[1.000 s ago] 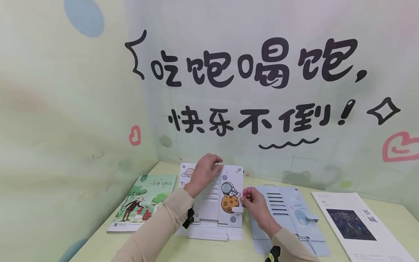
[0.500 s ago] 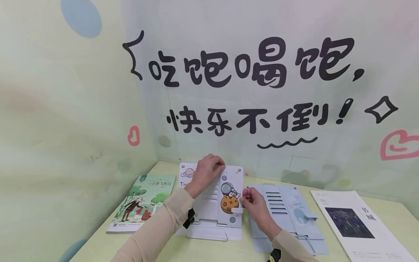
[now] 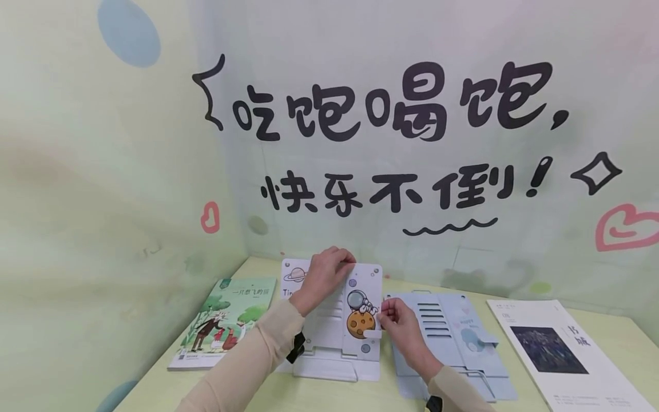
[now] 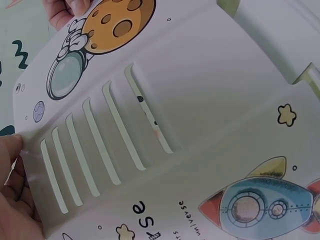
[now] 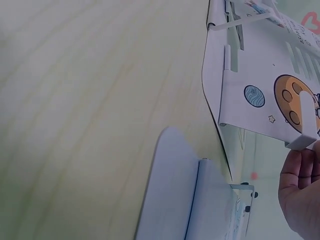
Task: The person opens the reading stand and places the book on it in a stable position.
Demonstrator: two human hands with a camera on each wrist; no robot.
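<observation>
white stand (image 3: 328,333) bears "universe" | left fingers (image 3: 344,255) pinch top edge | right fingers (image 3: 392,309) pinch side edge

At the left of the left wrist view, a white panel (image 4: 210,100) is gripped by its edge in the left hand (image 4: 15,202). The panel is pierced by six slanted, parallel slots (image 4: 101,142). An astronaut (image 4: 65,75) and an orange cratered planet (image 4: 112,37) are printed above these; a blue rocket (image 4: 265,202) is printed at lower right. The right hand (image 4: 64,11) is seen only in part, at the panel's edge near the planet.
</observation>
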